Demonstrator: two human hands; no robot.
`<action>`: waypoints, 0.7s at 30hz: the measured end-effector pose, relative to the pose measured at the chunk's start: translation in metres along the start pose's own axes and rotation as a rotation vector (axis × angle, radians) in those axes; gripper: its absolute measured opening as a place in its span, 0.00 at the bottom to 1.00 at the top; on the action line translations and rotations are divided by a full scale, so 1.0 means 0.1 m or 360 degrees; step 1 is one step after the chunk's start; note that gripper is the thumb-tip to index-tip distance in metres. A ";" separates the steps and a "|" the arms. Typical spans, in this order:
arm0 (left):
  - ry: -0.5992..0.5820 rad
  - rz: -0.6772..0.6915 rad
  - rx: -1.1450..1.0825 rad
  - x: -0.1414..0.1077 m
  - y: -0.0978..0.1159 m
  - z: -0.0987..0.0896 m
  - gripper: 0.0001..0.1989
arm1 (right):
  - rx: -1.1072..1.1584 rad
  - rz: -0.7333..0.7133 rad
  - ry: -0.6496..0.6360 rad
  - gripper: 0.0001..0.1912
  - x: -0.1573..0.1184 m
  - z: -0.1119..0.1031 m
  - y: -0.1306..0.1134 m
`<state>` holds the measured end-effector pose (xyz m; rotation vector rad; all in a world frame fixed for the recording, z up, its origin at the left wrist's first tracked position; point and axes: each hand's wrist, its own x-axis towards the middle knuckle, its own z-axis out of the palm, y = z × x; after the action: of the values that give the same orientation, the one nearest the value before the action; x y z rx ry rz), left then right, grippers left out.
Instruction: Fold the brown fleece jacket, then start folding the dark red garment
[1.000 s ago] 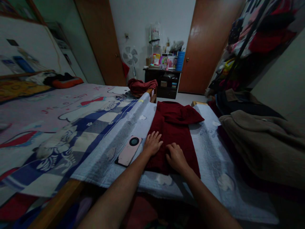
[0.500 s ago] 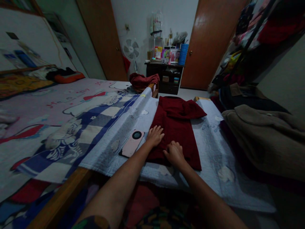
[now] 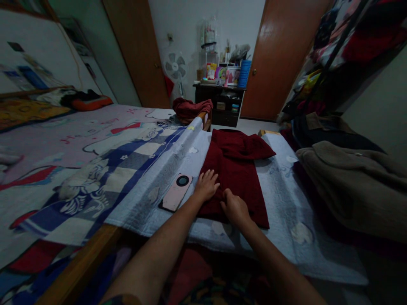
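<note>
A dark red garment [image 3: 237, 169] lies on the light blue cloth [image 3: 282, 190], one sleeve folded across its upper part and jutting out to the right. My left hand [image 3: 206, 185] rests flat on the garment's left side, fingers spread. To its right, lower down, my right hand [image 3: 234, 206] is over the garment with its fingers curled; what they hold, if anything, is hidden. A pink phone [image 3: 176, 193] with a round dark camera ring lies face down just left of my left hand.
On the right is a pile of folded clothes [image 3: 352, 186]. The bed [image 3: 104, 127] with a checked blue blanket [image 3: 133, 161] spreads out on the left. A reddish cloth [image 3: 192, 108] hangs on the bed's far corner. Farther back stand a fan [image 3: 175, 66] and a dark cabinet [image 3: 219, 101].
My right hand has shifted slightly right and its fingers have curled in more. My left hand has moved down very slightly. The garment looks nearly the same.
</note>
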<state>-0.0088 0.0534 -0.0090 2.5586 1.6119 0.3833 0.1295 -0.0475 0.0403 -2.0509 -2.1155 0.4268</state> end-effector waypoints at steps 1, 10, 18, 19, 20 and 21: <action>0.0033 0.0004 0.0037 -0.03 0.02 0.04 0.25 | -0.0048 -0.0013 -0.0031 0.10 -0.01 0.01 -0.01; 0.0153 -0.0003 0.0119 -0.07 0.04 0.10 0.27 | -0.0091 -0.0267 -0.0254 0.11 0.09 -0.18 0.03; 0.0259 0.0060 0.0161 -0.11 0.01 0.15 0.27 | 0.0076 -0.0421 -0.0312 0.10 0.79 -0.41 0.30; 0.0277 0.0071 0.0160 -0.11 0.00 0.15 0.26 | 0.0088 -0.0361 -0.0288 0.10 0.92 -0.43 0.33; 0.0294 0.0079 0.0160 -0.11 0.00 0.15 0.26 | 0.0105 -0.0300 -0.0246 0.09 1.05 -0.44 0.35; 0.0307 0.0083 0.0163 -0.12 0.00 0.15 0.26 | 0.0116 -0.0261 -0.0207 0.09 1.18 -0.46 0.36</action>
<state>-0.0096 0.0439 -0.0257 2.7185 1.6688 0.5832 0.1731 0.0751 0.0625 -1.8394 -2.2842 0.6181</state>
